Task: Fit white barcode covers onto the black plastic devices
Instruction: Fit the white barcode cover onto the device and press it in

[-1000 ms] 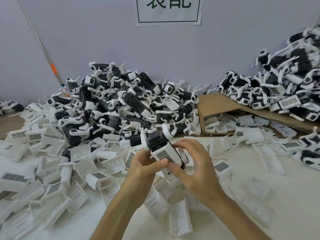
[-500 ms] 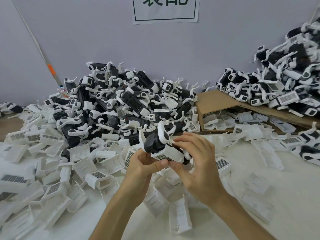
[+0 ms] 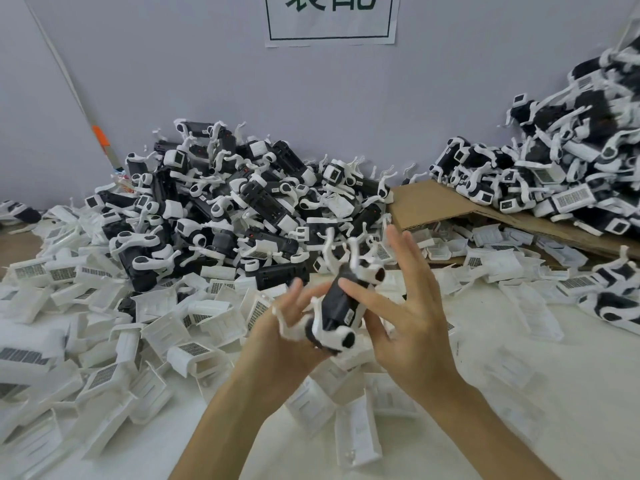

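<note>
Device: black device [image 3: 341, 306] lies between both palms.
Left hand [image 3: 294, 327]: fingers spread, cradling it.
Right hand [image 3: 412, 317]: fingers straight, thumb touching it.
Unclear: device's underside; motion blur.

paper sign [image 3: 330, 19] on wall [image 3: 346, 116] | cardboard sheet [image 3: 436, 202] right | orange-banded rod [image 3: 100, 136] left

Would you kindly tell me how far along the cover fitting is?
Looks done: covered devices piled on the cardboard, right. In hand: one device between left hand and right hand, blurred. Left: the central pile of black devices and many loose covers.
</note>
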### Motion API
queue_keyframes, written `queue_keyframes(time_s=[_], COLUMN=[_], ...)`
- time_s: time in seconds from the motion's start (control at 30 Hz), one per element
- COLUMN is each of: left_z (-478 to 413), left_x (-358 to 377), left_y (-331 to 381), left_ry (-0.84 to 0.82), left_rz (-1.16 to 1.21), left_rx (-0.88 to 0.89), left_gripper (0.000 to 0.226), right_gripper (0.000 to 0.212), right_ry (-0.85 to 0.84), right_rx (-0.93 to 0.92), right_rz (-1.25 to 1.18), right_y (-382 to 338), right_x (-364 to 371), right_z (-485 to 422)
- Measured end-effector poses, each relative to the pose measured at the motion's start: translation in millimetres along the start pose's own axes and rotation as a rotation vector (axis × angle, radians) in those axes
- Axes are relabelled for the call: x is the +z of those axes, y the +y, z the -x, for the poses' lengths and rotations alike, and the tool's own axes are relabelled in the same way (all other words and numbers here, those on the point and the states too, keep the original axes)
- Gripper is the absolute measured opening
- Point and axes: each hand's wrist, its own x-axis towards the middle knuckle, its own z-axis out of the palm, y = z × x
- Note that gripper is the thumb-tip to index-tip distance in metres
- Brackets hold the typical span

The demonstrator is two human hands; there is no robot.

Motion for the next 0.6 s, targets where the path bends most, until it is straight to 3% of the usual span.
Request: queue_keyframes(time_s=[0.07, 0.13, 0.3, 0.37, 0.43, 0.53, 0.6], left_z=[1, 2, 0, -1, -3, -1, -1], left_x=[2, 2, 8, 9, 8, 3, 0], left_y=[-2, -4, -10, -13, -12, -9, -9], left_ry=[-0.059, -0.067, -0.092, -0.053, 0.015, 0.086, 0.117], left_rz=[0.001, 0.046, -0.002, -0.008, 0.014, 0.016, 0.012], left_rx=[-0.019, -0.002, 0.026, 0.042, 0.082, 0.146, 0.169], left_gripper=[0.042, 0.046, 0.051, 0.054, 0.054, 0.049, 0.048], right_gripper=[0.062, 0.051, 0.024, 0.015, 0.013, 0.046, 0.046], right_ry=[0.002, 0.035, 0.311, 0.333, 0.249, -0.08, -0.237], right_rx=[-0.03, -0.008, 0.178, 0.237, 0.354, 0.633, 0.704], right_rz=[-0.033, -0.098, -0.329, -0.406, -0.466, -0.545, -0.592], right_y=[-2, -7, -28, -31, -29, -24, -22], right_x=[0, 0, -2, -4, -7, -8, -2], right_z=[0, 3, 4, 2, -1, -4, 0])
